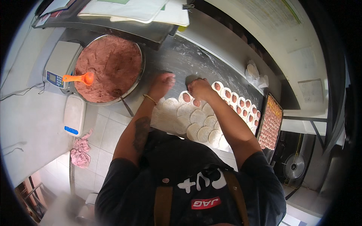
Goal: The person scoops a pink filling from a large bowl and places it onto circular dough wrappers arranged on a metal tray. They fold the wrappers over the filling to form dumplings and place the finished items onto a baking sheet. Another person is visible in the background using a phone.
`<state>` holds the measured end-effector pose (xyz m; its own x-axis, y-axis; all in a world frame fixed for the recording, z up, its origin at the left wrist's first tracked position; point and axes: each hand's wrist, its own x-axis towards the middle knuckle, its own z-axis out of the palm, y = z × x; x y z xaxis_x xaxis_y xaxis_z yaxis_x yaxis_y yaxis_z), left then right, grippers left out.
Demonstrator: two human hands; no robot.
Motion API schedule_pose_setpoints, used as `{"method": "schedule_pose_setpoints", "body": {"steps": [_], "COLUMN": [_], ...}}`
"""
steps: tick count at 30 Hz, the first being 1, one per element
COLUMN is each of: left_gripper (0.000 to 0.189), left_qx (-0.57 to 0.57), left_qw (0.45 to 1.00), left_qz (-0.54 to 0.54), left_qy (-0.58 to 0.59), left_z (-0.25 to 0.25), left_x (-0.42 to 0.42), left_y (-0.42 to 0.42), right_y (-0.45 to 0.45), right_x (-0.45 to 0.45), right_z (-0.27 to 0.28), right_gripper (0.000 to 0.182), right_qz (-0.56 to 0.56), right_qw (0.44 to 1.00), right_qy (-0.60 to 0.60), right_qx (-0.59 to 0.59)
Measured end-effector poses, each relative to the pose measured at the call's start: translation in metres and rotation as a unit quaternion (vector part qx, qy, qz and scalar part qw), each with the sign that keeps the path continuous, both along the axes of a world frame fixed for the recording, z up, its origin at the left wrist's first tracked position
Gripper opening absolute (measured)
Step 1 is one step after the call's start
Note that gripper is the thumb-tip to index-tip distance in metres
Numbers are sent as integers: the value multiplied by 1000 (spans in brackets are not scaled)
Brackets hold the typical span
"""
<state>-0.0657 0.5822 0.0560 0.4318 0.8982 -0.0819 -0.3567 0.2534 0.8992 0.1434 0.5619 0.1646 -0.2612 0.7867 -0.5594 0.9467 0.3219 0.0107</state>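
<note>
My left hand (163, 84), blurred and with fingers curled, is above the dark worktop between a large bowl of ground meat and rows of round dough wrappers. Whether it holds anything is unclear. At the upper edge of the wrappers is my right hand (199, 88), its fingers bent inward; its grasp is hidden. Just left of that hand, a wrapper (181, 97) carries a lump of meat filling (186, 97). More filled wrappers (226, 92) overlap to the right. Plain floured wrappers (198, 116) lie nearer my body, partly behind my right forearm.
The metal bowl (143, 60) holds the meat, an orange scoop (84, 78) and a metal utensil (127, 106). Scales (63, 60) stand left of it. A tray (270, 124) of small filled pieces sits at right. A shelf with papers (127, 11) overhangs the far side.
</note>
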Motion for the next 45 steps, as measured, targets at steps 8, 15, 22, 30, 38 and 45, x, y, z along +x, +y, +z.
{"method": "schedule_pose_setpoints", "body": {"steps": [8,15,22,30,38,45], "left_gripper": [24,31,31,22,16,23], "left_qx": [96,-123,-102,10,95,-35], "left_qw": [955,969,989,996,993,994], "left_qz": [-225,-173,-50,50,49,19], "left_qy": [166,-130,-97,-70,-50,-106], "left_z": [20,71,141,163,164,193], "left_x": [21,17,34,91,164,204], "left_y": [33,6,-45,-115,-217,-305], "right_y": [14,-2,-86,-150,-250,-346], "right_x": [5,10,18,19,72,121], "right_z": [31,53,29,50,64,55], "right_gripper": [17,20,26,24,15,16], "right_qz": [-213,-452,-424,-397,-456,-396], "right_qw": [928,698,314,358,327,247], "right_qy": [304,553,843,839,794,853], "right_qx": [24,-46,-108,100,231,231]}}
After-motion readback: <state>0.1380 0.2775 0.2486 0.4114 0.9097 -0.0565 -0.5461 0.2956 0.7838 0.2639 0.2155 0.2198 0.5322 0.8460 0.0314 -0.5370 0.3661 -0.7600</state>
